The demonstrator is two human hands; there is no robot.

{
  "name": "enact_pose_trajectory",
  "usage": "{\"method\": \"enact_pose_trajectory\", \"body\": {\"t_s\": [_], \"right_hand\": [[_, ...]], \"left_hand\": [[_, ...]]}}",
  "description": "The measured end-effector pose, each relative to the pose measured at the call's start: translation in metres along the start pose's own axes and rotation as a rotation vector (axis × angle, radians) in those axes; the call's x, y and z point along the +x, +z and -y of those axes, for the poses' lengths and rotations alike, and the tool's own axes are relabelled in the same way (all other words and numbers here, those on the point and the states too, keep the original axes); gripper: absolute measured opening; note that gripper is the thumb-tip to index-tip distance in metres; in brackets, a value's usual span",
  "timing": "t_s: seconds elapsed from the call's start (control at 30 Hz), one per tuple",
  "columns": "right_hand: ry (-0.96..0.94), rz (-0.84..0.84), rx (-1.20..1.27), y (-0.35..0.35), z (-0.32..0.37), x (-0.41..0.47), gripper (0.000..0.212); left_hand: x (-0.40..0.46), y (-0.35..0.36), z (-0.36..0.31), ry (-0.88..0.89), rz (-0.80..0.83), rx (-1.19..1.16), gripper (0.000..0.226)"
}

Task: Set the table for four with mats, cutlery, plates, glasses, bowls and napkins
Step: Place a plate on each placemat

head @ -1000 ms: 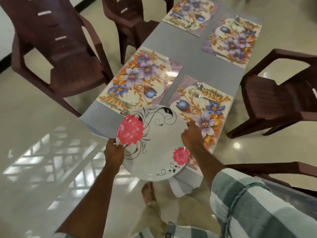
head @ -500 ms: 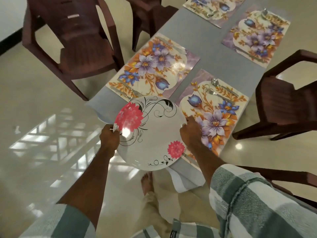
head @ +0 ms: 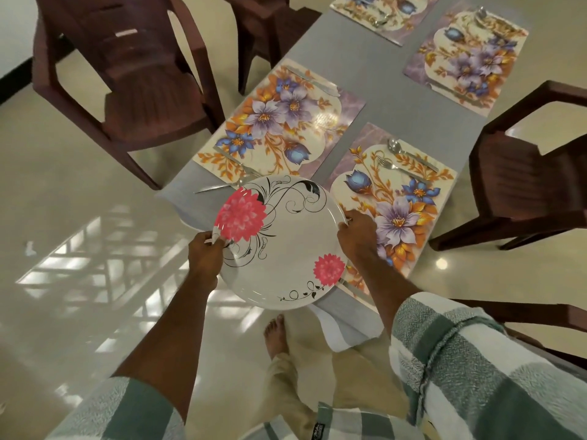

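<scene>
From the head view, both arms are reaching forward and down. The left hand (head: 205,256) is gripping the near-left rim of the white plate (head: 279,242) with curled fingers, and the right hand (head: 357,238) is pinching its right rim. The plate is hanging tilted over the near end of the grey table (head: 378,87), partly past the edge, between the near-left mat (head: 279,122) and the near-right mat (head: 394,198). A spoon (head: 413,155) and a fork (head: 398,168) are lying at the far edge of the near-right mat.
</scene>
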State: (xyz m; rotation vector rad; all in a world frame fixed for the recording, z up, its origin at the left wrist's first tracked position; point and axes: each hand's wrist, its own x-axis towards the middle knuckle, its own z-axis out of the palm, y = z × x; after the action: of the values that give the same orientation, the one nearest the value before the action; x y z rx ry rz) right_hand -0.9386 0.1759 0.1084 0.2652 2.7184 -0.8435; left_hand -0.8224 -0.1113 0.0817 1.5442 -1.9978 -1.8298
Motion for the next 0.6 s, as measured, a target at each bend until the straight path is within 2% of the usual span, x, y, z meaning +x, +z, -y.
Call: {"method": "enact_pose_trajectory", "body": {"t_s": [0.07,0.23,0.4,0.6], "right_hand": [[-0.003,-0.016,0.020,-0.0002,-0.0001,-0.0009,0.029],[-0.003,-0.057,0.023,0.0022,0.0001,0.0008,0.027],[-0.001,-0.119,0.007,0.0003,0.0047,-0.0001,0.026],[0.039,-0.147,0.065,-0.0014,0.0053,0.0039,0.016]], "left_hand": [[-0.0019,0.0007,-0.0013,-0.006,-0.002,0.008,0.025],[0.0032,-0.0020,-0.0012,-0.081,0.045,-0.058,0.053],[0.0008,-0.0008,-0.0036,-0.055,0.007,-0.063,0.034],[-0.0008,0.0003,-0.0074,-0.056,0.005,-0.030,0.026]]}}
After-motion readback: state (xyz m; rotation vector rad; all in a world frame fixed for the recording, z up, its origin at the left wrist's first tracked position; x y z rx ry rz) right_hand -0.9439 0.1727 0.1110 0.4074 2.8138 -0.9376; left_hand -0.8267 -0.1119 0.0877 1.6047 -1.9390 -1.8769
